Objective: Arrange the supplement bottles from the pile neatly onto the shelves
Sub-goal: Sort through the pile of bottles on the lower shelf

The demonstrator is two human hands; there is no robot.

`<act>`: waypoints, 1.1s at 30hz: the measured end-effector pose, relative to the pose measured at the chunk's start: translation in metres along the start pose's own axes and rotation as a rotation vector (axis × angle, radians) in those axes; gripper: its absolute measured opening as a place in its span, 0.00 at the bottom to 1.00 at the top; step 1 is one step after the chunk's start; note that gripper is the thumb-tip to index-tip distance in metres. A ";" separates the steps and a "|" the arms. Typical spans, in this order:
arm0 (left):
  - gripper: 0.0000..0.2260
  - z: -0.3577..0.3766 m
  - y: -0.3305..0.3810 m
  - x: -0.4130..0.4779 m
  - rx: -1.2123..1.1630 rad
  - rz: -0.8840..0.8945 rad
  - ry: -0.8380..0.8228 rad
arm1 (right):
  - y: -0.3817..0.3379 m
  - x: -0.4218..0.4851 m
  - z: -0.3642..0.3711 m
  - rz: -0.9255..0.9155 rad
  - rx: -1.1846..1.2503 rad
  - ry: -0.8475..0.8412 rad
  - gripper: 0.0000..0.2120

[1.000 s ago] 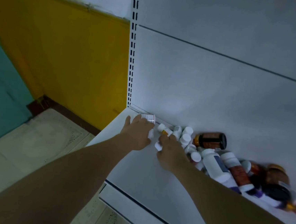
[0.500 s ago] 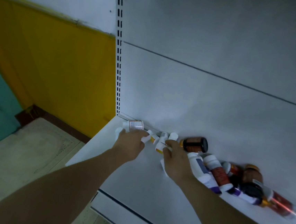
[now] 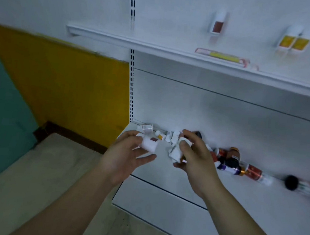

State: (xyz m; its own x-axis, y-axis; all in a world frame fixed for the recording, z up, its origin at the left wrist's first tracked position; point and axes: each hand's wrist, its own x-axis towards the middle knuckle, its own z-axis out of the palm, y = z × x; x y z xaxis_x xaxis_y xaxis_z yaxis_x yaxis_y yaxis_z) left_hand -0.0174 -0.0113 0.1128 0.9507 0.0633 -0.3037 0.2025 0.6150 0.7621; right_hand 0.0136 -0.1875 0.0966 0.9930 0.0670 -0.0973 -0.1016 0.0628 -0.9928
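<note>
White bottles [image 3: 174, 151], labels [image 3: 154, 139] illegible.

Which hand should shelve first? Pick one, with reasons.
Probably left. The left hand holds a single white bottle below a bare stretch of the upper shelf; the right hand grips a cluster of small bottles, harder to set neatly.

Bottles [image 3: 229, 160] crowd the back of the lower shelf [image 3: 255, 203]; front passable.
</note>
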 end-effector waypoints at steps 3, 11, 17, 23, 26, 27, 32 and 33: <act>0.11 0.015 0.026 -0.046 -0.044 0.016 -0.097 | -0.036 -0.041 0.009 -0.104 -0.022 0.008 0.10; 0.13 0.066 0.079 -0.113 0.018 0.088 -0.357 | -0.127 -0.102 0.005 -0.142 0.223 -0.120 0.15; 0.12 0.115 0.094 -0.109 0.224 0.195 -0.442 | -0.172 -0.100 -0.021 -0.251 0.135 -0.103 0.07; 0.15 0.179 0.097 -0.084 0.355 0.269 -0.492 | -0.213 -0.077 -0.067 -0.334 0.109 -0.099 0.07; 0.14 0.209 0.099 -0.066 0.450 0.340 -0.493 | -0.231 -0.058 -0.094 -0.377 0.060 -0.073 0.07; 0.14 0.218 0.102 -0.059 0.496 0.373 -0.495 | -0.237 -0.051 -0.101 -0.383 0.050 -0.069 0.07; 0.16 0.248 0.123 -0.014 0.801 0.484 -0.415 | -0.259 -0.004 -0.129 -0.380 -0.219 -0.027 0.07; 0.16 0.251 0.126 -0.003 0.888 0.515 -0.374 | -0.262 0.006 -0.131 -0.380 -0.318 -0.016 0.07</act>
State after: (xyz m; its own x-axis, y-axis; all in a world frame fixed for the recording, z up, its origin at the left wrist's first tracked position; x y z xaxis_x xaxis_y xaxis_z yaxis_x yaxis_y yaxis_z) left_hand 0.0645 -0.1311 0.3535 0.9509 -0.1851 0.2482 -0.2853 -0.2122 0.9347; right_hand 0.0543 -0.3342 0.3465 0.9548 0.1143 0.2744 0.2937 -0.2214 -0.9299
